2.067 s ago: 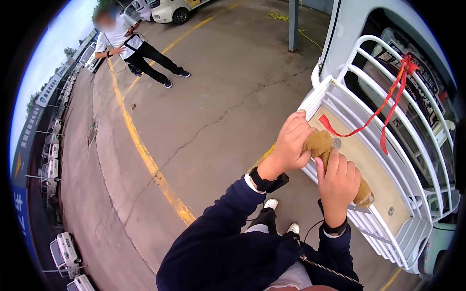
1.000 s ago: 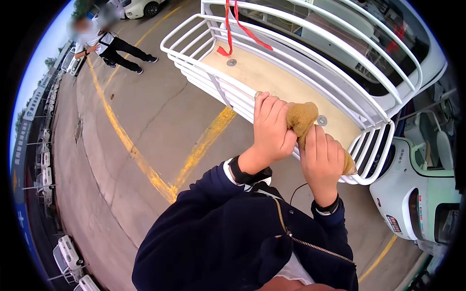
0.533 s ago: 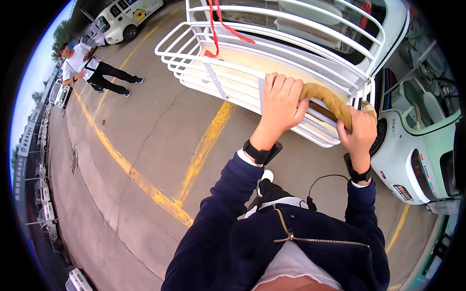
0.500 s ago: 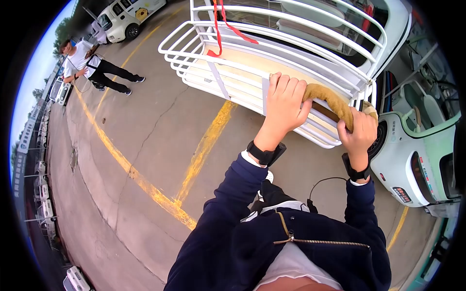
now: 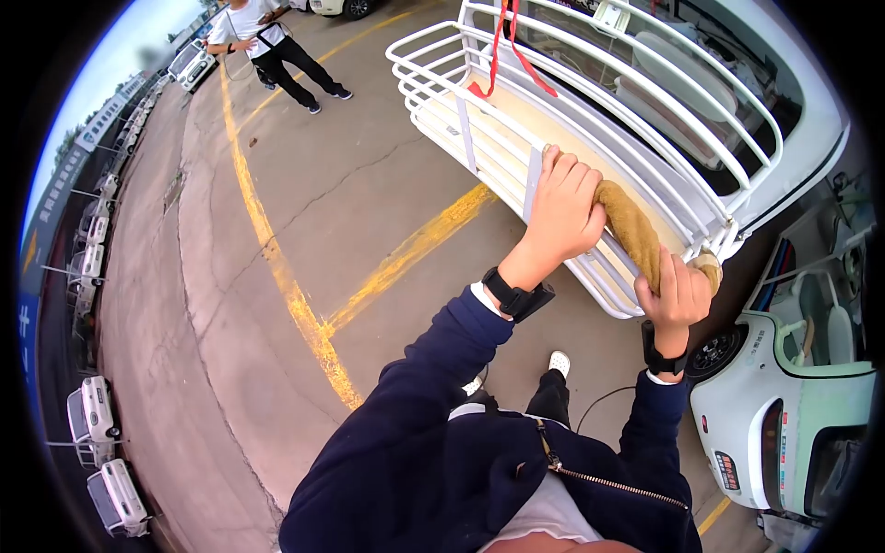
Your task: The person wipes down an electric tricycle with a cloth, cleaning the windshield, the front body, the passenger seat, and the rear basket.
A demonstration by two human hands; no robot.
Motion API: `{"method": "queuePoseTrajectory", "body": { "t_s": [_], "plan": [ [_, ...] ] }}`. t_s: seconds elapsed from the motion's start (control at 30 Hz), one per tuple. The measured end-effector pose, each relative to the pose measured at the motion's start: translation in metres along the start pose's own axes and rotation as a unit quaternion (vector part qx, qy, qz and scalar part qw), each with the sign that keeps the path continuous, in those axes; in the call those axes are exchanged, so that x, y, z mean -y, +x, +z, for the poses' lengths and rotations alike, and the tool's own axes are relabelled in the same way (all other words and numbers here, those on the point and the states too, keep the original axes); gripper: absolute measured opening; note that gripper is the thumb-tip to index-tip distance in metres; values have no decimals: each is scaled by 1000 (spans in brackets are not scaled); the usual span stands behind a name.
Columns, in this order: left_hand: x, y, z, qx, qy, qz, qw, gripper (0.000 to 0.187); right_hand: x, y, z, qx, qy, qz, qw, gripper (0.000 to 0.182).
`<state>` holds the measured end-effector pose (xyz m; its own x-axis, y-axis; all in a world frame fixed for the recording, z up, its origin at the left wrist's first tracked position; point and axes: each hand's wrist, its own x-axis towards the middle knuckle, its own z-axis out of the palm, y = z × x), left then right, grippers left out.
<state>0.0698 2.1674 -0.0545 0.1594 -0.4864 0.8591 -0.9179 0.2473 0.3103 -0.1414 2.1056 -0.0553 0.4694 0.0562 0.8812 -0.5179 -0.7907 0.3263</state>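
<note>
Both hands clench a twisted tan cloth point(image 5: 630, 230) against the white rack point(image 5: 442, 83): left hand point(image 5: 564, 214) at one end, right hand point(image 5: 678, 293) at the other. A red ribbon point(image 5: 505, 46) hangs above; another person point(image 5: 272, 46) stands well apart.

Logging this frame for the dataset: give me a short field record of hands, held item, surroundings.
left hand: closed on one end of the brown cloth, against the rack's rail
right hand: closed on the cloth's other end
brown cloth: twisted into a rope, stretched between both hands
white rack: tubular bars, mounted on a white vehicle
red ribbon: tied to the rack, hanging
bystander: standing on the concrete, far off
</note>
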Motion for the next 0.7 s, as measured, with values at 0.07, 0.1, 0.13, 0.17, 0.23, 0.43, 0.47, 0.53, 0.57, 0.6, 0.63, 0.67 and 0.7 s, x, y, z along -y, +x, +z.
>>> {"method": "queuePoseTrajectory", "body": {
  "t_s": [0.07, 0.1, 0.13, 0.17, 0.23, 0.43, 0.47, 0.53, 0.57, 0.6, 0.63, 0.67, 0.7],
  "plan": [
    [-8, 1, 6, 8, 32, -34, 999, 27, -7, -4, -1, -6, 52, -13, 999, 37],
    [-16, 2, 9, 9, 29, -33, 999, 27, -12, -5, -2, -13, 81, -22, 996, 37],
    [-28, 1, 12, 10, 26, -36, 999, 26, -21, -10, -3, -17, 132, -28, 991, 35],
    [-41, 0, 17, 7, 21, -39, 999, 25, -40, -21, 3, -32, 204, -55, 977, 34],
    [-71, -3, 25, 5, 20, -45, 999, 29, -77, -36, 20, -59, 323, -74, 942, 32],
    [-132, -8, 60, -44, 86, -47, 994, 25, -135, -59, 64, -85, 434, -42, 896, 33],
    [-131, -9, 61, -36, 88, -62, 994, 25, -140, -64, 74, -95, 428, -21, 899, 32],
    [-122, -11, 63, -68, 115, 2, 991, 27, -144, -66, 87, -126, 415, -34, 900, 32],
    [-123, -14, 67, -65, 123, -11, 990, 27, -141, -65, 89, -143, 423, -27, 894, 32],
    [-122, -13, 70, -91, 120, -13, 988, 27, -141, -66, 88, -143, 433, -28, 889, 32],
    [-121, -10, 71, -120, 118, -10, 986, 27, -142, -65, 84, -121, 452, -23, 884, 34],
    [-123, -8, 71, -124, 129, -5, 984, 27, -145, -63, 81, -102, 468, -20, 878, 36],
    [-128, -6, 71, -110, 137, -33, 984, 27, -151, -55, 69, -57, 509, -11, 859, 42]
  ]
}}
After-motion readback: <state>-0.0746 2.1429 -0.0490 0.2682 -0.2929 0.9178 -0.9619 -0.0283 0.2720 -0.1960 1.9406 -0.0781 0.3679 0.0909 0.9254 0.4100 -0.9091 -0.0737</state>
